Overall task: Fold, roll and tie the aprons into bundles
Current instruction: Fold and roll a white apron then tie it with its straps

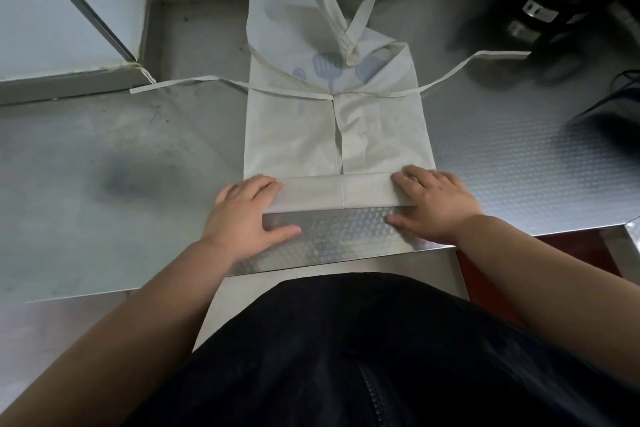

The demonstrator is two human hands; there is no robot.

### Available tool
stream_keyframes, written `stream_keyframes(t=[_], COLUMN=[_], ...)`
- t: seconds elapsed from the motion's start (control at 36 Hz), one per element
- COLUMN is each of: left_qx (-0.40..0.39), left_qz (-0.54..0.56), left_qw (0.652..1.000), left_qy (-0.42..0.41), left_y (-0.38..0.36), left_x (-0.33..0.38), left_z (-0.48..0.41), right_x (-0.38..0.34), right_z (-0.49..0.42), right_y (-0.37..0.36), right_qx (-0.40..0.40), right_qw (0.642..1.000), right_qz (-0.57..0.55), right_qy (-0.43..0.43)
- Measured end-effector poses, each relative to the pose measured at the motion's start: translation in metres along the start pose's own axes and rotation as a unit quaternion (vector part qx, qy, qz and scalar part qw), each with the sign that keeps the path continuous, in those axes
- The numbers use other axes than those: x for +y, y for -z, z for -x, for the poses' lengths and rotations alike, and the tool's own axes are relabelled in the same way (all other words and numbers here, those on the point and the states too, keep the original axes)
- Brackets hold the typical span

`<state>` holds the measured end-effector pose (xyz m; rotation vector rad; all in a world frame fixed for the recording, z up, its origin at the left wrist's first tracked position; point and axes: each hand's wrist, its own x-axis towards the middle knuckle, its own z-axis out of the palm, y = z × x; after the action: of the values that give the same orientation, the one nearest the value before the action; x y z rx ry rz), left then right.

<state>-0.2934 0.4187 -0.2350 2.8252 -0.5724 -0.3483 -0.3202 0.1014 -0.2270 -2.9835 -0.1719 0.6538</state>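
Note:
A cream apron [294, 135] lies lengthwise on the steel counter [104, 149], its two sides folded in to meet along a middle seam. Blue utensil prints show near its bib. The near end is turned over into a flat band [339, 192]. My left hand [242, 215] grips the band's left end, fingers on top and thumb on the counter. At the band's right end my right hand [433, 204] holds it the same way. The waist ties [464, 68] trail out to both sides. The neck strap [360, 21] lies looped over the bib.
A tiled wall and a steel ledge [69, 80] stand at the back left. Dark, blurred objects [554, 17] and a black cable [620, 80] sit at the back right. The counter's front edge [346, 256] runs just behind my wrists.

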Motion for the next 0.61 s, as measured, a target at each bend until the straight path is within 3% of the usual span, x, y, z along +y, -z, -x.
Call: stream_keyframes(t=[0.14,0.28,0.36,0.47,0.56,0.61], left_qx=[0.008,-0.058,-0.059,0.027,0.081,0.138], left_qz=[0.077,0.278,0.326,0.299,0.241,0.156], left_qw=[0.996,0.944,0.921,0.919,0.929,0.949], left_qy=[0.051,0.165,0.207,0.256,0.270,0.238], left_y=[0.010,0.032,0.035,0.022,0.009,0.005], left_x=[-0.005,-0.013,-0.019,-0.025,-0.016,-0.008], left_z=[-0.010,-0.025,-0.030,-0.038,-0.041,-0.038], right_x=[-0.001,0.009,0.013,0.009,0.001,-0.007], right_z=[-0.008,-0.008,-0.014,-0.024,-0.027,-0.027], right_y=[0.018,0.038,0.035,0.028,0.026,0.025], right_qx=[0.075,-0.025,-0.002,0.052,0.084,0.099], right_qw=[0.997,0.995,0.986,0.967,0.960,0.973], right_qz=[0.006,-0.091,-0.155,-0.213,-0.203,-0.140], right_qy=[0.011,-0.025,-0.061,-0.133,-0.174,-0.157])
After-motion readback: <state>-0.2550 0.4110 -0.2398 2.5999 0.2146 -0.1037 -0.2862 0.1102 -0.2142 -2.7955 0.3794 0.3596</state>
